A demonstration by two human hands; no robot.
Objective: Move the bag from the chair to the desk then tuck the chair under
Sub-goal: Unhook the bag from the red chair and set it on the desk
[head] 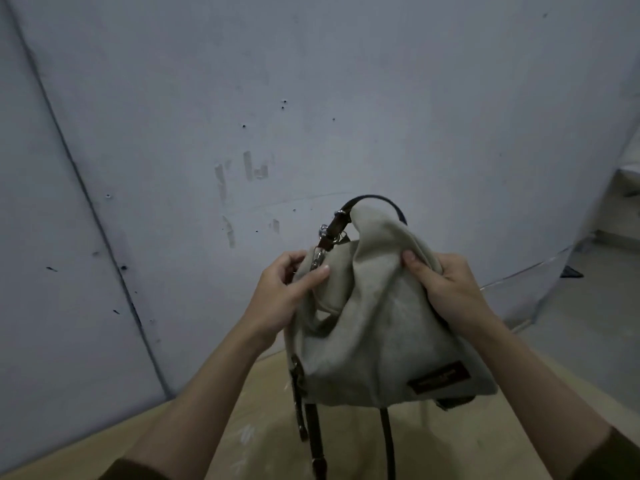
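the bag [374,327], a pale fabric body with dark straps [317,441] hanging below and a dark handle [372,197] arched on top, is held up in front of a grey wall [311,98], above a light wooden tabletop [242,427]. whether its base touches the tabletop cannot be told. the left hand [280,296] is closed on the upper left edge of the bag, beside a metal clasp [317,261]. the right hand [446,289] is closed on bunched fabric at the upper right. both grips are clamped on the bag.
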